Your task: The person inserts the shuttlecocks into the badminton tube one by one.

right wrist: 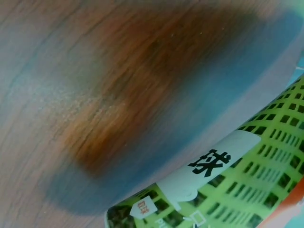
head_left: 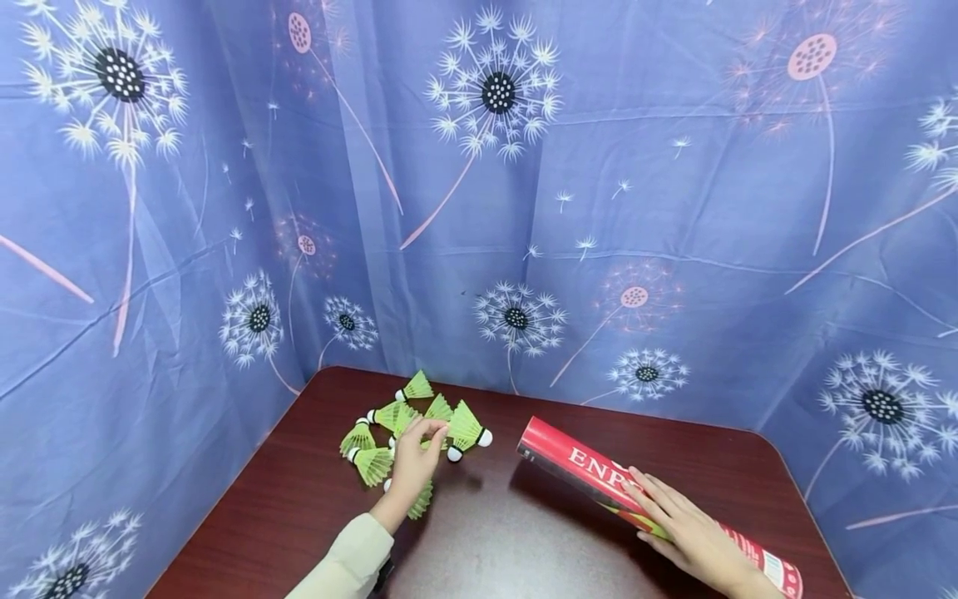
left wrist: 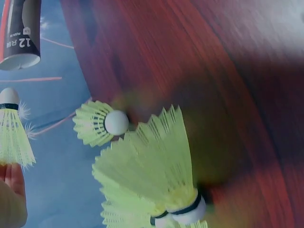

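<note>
My left hand (head_left: 417, 460) pinches the skirt edge of a yellow-green shuttlecock (head_left: 466, 424), whose white cork points right. In the left wrist view that shuttlecock (left wrist: 15, 130) hangs from the fingertips (left wrist: 14, 178) at the left edge. Below and around the hand lie several more shuttlecocks (head_left: 372, 466) in a loose cluster, partly hidden by it. My right hand (head_left: 684, 528) holds a red cylindrical shuttlecock tube (head_left: 554, 445), fingers over its top and thumb along the near side. The tube slants, its far end toward the cluster. Its green printed side (right wrist: 270, 152) shows in the right wrist view.
Both hands work over a dark red-brown wooden table (head_left: 494, 541) with rounded back corners. A blue curtain (head_left: 449, 274) with dandelion prints hangs close behind its back edge and along both sides. Light glares off the table's front middle.
</note>
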{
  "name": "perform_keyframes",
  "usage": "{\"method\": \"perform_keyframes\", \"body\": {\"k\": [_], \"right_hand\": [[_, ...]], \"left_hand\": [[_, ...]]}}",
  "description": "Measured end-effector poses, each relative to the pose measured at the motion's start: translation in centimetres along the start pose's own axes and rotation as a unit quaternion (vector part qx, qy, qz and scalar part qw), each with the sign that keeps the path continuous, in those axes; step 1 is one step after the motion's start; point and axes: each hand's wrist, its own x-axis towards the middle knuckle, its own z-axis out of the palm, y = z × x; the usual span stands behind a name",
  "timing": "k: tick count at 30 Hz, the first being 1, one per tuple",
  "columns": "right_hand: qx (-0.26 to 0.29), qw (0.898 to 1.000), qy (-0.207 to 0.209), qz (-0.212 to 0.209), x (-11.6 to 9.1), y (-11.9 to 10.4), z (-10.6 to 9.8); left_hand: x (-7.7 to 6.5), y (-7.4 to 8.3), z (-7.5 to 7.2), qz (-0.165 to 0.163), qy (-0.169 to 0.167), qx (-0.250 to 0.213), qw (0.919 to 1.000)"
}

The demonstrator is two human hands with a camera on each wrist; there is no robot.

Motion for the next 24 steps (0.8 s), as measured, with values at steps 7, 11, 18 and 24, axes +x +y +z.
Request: {"method": "perform_keyframes", "body": {"k": [7,11,18,24], "right_hand": [[0.008,1.0,0.0,-0.005,0.4,-0.4,0.0],[0.002,1.0,-0.005,0.0,0.5,-0.6,0.0],[0.001,1.0,-0.005,-0.002,0.8,-1.0,-0.1],[0.016,1.0,-0.01,-0.013,0.8,-1.3,0.1]], "left_hand": [[-0.5,0.3,1.0,-0.048,0.003,-0.032,0.9983],[-0.9,0.8,1.5,-0.086,0.0,-0.065,0.9942],[-0.9,3.2,1.8,-0.103,-0.021,-0.1,0.9895],[-1.2,5.1,1.6,-0.107,-0.058,-0.108,0.9866]]}}
